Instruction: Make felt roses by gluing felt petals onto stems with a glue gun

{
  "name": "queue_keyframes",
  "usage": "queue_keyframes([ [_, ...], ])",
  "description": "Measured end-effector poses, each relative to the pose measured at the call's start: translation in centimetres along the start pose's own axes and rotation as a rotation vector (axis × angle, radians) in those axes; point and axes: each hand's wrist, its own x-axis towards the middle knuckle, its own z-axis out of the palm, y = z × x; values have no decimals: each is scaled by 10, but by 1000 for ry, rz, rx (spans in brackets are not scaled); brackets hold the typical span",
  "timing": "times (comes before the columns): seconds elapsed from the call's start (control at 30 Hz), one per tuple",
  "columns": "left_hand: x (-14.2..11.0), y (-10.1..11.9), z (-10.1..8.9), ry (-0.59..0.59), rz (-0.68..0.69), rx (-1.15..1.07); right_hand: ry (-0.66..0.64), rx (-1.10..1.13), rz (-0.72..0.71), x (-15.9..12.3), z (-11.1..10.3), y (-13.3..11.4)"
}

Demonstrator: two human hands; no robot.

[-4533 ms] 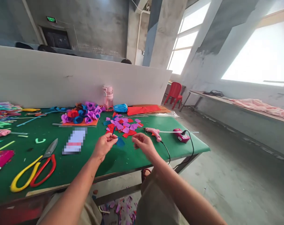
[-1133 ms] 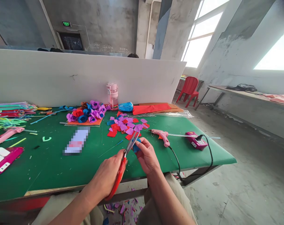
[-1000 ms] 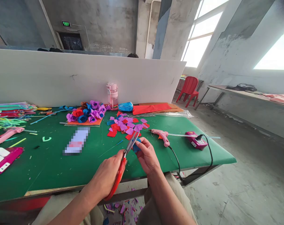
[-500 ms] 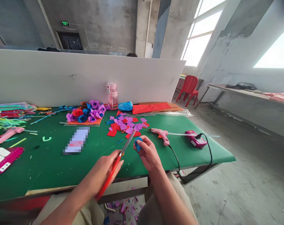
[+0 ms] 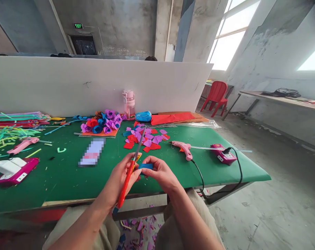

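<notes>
My left hand (image 5: 118,175) is closed around scissors with red handles (image 5: 125,184); the blades point up and away, over the green table. Its thumb and a fingertip also meet the edge of a small blue paper piece (image 5: 146,166). My right hand (image 5: 162,175) pinches that same blue piece from the other side, so both hands come together just above the table's near edge. Beyond them lies a loose pile of purple, red and blue paper pieces (image 5: 148,138). Paper flowers (image 5: 105,121) in purple, red and blue sit in a cluster further left.
A pink glue gun (image 5: 182,147) lies to the right, its cord running past a magenta power strip (image 5: 223,155). Colored sticks (image 5: 17,119), another pink glue gun (image 5: 22,145) and a power strip (image 5: 19,175) are leftward. A pink bottle (image 5: 128,104) stands by the white partition (image 5: 95,80).
My hands have come together: the right hand has moved left and down with the blue paper, and the left fingers now touch it. The scissors have turned more upright. The view has shifted slightly.
</notes>
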Motion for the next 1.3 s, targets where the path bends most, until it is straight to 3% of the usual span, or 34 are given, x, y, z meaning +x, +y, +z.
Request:
queue_keyframes([
  [0.27,-1,-10,12,41,29,-42,107,175,15,3,3,3],
  [0.37,-4,-18,8,-46,-4,46,190,218,10,3,-2,1],
  [0.57,-23,-11,-20,-232,-29,409,319,203,-51,2,-12,-13],
  [0.83,-25,-11,-28,-265,115,782,268,226,-52,2,-10,-13],
  [1.3,-19,0,-30,-348,138,703,93,67,-24,-1,-13,-10],
])
